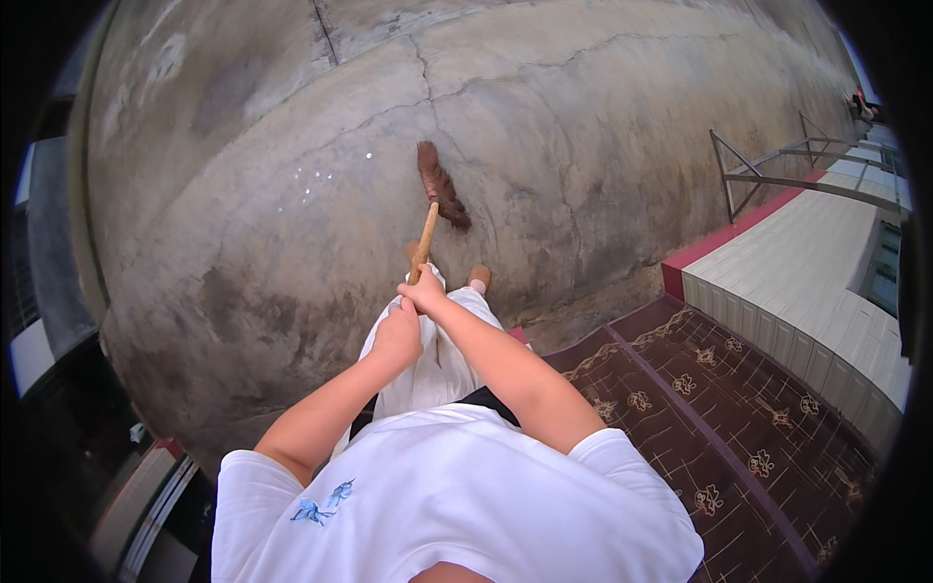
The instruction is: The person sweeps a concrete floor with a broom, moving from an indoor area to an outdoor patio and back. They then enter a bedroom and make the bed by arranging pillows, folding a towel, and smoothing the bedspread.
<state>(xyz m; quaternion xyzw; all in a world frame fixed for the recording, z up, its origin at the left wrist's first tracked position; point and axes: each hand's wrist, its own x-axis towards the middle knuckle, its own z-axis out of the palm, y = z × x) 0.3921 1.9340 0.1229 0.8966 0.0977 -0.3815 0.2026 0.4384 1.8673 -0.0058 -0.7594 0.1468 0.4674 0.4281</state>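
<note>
Both my hands are wrapped round the wooden handle of a broom [425,238] with a dark brown bristle head. My right hand [425,290] grips farther down the handle, toward the head. Close behind it, nearer my body, my left hand [398,335] is closed round the upper part. The handle's top end is mostly hidden by my hands and clothes. The bristles rest on the grey concrete floor [544,165], just ahead of my feet. Several small white scraps [311,180] lie scattered on the concrete to the left of the broom head.
A dark brown patterned covering [680,418] spreads behind me on the right. Beyond it is a pale panelled wall [787,253] with a red edge, and a metal frame [753,175] juts out there. Cracks run across the concrete.
</note>
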